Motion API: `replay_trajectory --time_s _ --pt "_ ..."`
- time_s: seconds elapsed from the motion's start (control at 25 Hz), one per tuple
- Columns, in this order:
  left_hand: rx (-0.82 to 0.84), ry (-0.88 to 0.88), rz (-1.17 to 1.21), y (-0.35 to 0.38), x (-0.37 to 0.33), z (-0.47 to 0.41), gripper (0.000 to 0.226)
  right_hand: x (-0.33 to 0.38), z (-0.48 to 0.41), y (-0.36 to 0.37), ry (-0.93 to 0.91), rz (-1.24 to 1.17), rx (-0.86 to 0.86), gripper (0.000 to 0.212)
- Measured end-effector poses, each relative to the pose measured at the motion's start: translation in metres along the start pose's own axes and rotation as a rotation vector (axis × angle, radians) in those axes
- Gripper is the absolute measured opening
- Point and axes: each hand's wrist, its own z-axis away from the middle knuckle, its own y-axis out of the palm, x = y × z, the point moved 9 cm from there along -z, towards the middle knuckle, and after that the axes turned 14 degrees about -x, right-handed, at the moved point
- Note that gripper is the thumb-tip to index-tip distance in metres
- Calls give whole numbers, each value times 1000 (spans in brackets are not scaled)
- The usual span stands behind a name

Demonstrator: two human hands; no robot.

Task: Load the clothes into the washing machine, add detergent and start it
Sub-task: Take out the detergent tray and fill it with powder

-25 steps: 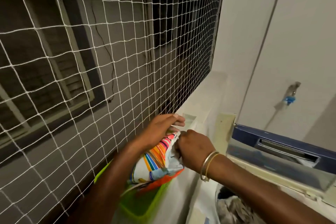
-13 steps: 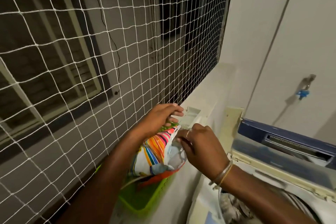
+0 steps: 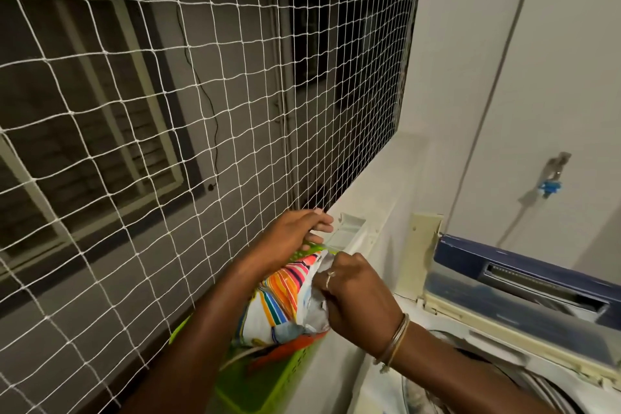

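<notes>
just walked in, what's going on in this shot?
A person has both hands on a striped pouch that sits in a green basket beside the washing machine. The left-hand grip holds the pouch's top edge, and the right-hand grip pinches its opening, apparently to open it. The machine's blue lid is up. Nothing is being poured yet, and what is in the drum is hard to make out.
</notes>
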Motion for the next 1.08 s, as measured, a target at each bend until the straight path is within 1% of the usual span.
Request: replay_trajectory --time_s 0.08,0.16,0.24,0.32,0.36,0.44,0.48,0.6,0.68,0.76,0.8,0.92,1.08 --pt "0 -2 -11 1 2 0 35 3 4 9 0 -50 -10 23" --pt "-7 -5 -17 1 2 -1 35 -7 8 19 72 -69 26 17" --pt "-10 0 -23 0 3 -2 36 -17 8 24 110 -31 54 13" --pt "-17 -4 -27 -2 4 -4 35 -15 6 29 72 19 74 7" --pt "-22 -10 -28 -2 5 -5 35 -12 6 34 75 9 97 10" --pt "-27 -22 -25 -2 8 -7 35 -11 7 41 150 -81 144 23" --pt "-28 -28 -25 -2 9 -8 36 -13 7 43 209 -126 167 26" --pt "-36 -47 -28 -2 15 -12 35 -27 5 44 393 -170 224 25" --pt "-45 -52 -33 -4 17 -14 34 -37 4 37 509 -198 201 22" --pt "-57 -60 -35 -6 19 -16 34 -45 5 28 610 -280 180 30" --pt "-62 -67 -31 -6 19 -17 34 -49 6 25 642 -313 179 32" --pt "-63 -66 -17 -6 18 -21 33 -64 7 10 716 -385 148 27" --pt "-50 -56 3 1 12 -25 35 -87 9 -11 778 -381 123 25"
